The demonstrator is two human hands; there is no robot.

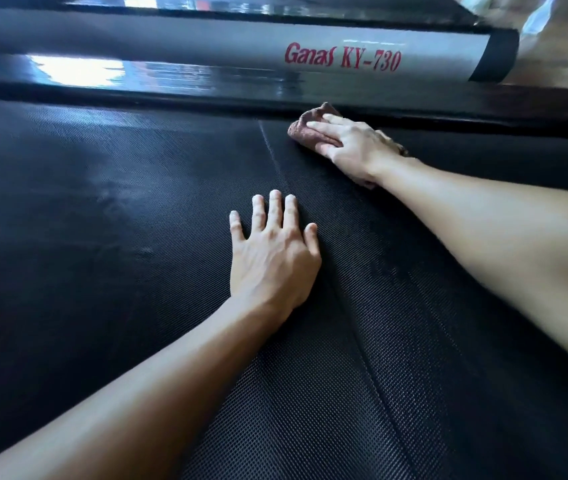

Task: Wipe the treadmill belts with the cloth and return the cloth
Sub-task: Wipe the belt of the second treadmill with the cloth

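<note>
Head view, right hand [355,143] straight-fingered pressing cloth [305,131] on treadmill belt [102,202], left hand [272,251] flat, fingers spread

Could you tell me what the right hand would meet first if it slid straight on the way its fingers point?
Probably the black side rail beyond the belt: the right hand, pressing the cloth, points slantwise at it, though depth is unclear.

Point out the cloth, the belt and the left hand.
cloth [299,132]: head view, folded end past the fingers.
belt [102,202]: head view, bare textured surface.
left hand [272,258]: head view, back of the hand.
</note>
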